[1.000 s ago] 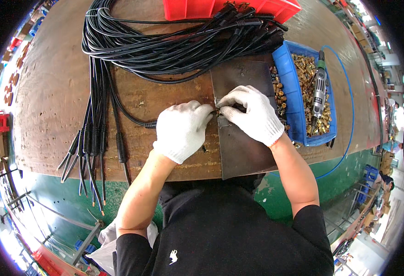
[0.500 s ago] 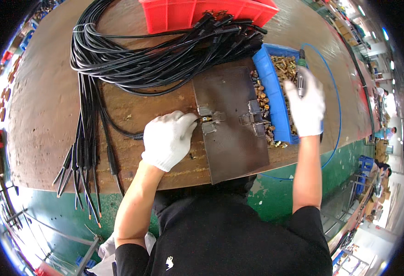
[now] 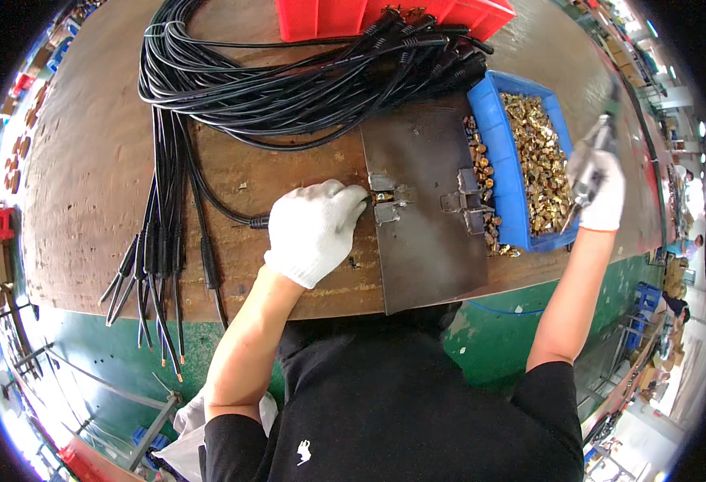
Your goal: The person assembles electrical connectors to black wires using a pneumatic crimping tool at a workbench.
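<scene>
Landmark: the dark metal plate (image 3: 429, 265), at the near edge of our desk (image 3: 80, 241). Just left of it, we log the left hand (image 3: 314, 230), gloved fingers closed on a black cable (image 3: 260, 222), gripped end hidden. On the plate's left edge, a brass fitting (image 3: 382, 197) sits in a bracket (image 3: 387, 213). Well right of the plate, our right hand (image 3: 608, 191) has its fingers wrapped round a power screwdriver (image 3: 603, 136), motion-blurred. Between plate and screwdriver: a blue bin (image 3: 507, 165) of brass pieces. Beyond the plate: a black cable bundle (image 3: 248, 98), then a red bin (image 3: 321, 20).

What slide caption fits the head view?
White-gloved left hand holds a round black cable beside a dark metal plate; white-gloved right hand grips a silver-green tool.
</scene>
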The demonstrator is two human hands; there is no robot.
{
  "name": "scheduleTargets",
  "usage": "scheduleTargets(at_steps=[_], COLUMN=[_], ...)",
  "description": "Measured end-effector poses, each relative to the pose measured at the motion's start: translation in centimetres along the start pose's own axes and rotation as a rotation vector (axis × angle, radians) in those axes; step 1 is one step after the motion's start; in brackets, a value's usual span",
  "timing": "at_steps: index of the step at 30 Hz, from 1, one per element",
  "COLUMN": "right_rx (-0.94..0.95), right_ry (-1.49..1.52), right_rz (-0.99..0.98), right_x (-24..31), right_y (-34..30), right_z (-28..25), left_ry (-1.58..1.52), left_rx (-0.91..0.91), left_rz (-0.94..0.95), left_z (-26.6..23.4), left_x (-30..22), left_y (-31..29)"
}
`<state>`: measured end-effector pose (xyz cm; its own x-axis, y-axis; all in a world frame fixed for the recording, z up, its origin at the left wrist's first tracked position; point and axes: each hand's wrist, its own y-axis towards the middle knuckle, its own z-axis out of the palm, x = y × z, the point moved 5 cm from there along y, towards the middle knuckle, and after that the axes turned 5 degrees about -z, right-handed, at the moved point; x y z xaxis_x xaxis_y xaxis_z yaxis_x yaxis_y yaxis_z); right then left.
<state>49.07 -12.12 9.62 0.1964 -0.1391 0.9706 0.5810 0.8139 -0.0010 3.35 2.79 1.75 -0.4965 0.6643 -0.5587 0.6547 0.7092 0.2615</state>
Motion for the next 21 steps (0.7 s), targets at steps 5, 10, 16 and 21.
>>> scheduleTargets(at_steps=[5, 10, 16, 21], right_rx=[0.173, 0.528, 0.542, 0.465], right_ry=[0.553, 0.44, 0.262, 0.236], right_rz=[-0.161, -0.251, -0.324, -0.255], right_x=[2.1, -2.4, -8.0, -8.8], right_y=[-1.7, -3.5, -5.1, -5.8], right_z=[9.5, 21.5, 26.1, 27.0], left_ry=[0.003, 0.027, 0.045, 0.026], left_rx=[-0.006, -0.001, 0.015, -0.014], left_rz=[0.0, 0.015, -0.009, 0.003], left_z=[0.1, 0.1, 0.2, 0.1], left_x=[-0.1, 0.0, -0.1, 0.0], left_y=[0.1, 0.0, 0.2, 0.2])
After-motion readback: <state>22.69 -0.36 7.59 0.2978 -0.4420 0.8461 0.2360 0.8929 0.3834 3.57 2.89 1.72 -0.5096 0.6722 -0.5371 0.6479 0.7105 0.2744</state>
